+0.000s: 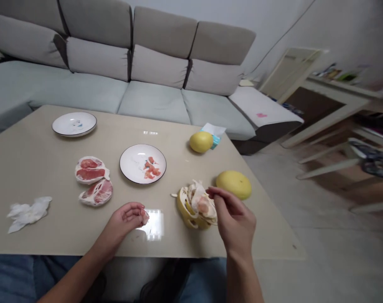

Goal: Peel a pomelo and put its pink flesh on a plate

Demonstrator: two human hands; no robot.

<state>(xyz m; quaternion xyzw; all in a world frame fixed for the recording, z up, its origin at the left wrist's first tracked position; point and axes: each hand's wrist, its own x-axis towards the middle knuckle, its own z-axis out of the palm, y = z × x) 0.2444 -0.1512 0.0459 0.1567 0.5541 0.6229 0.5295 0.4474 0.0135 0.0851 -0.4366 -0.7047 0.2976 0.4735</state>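
My left hand [127,217] rests palm up on the beige table [36,168], fingers curled round a small pink piece of pomelo flesh [145,217]. My right hand [233,219] hovers over a pile of yellow pomelo peel and white pith [194,206], fingertips pinched together at its top; what they pinch is too small to name. A white plate [131,164] with several pink flesh pieces lies beyond. Two peeled pomelo segments [93,181] lie to its left.
An empty white plate [74,123] sits at the far left. A whole yellow pomelo [233,184] and a smaller one [201,141] lie at the right, by a tissue pack [214,131]. A crumpled tissue [27,212] is near left. A grey sofa [131,63] stands behind.
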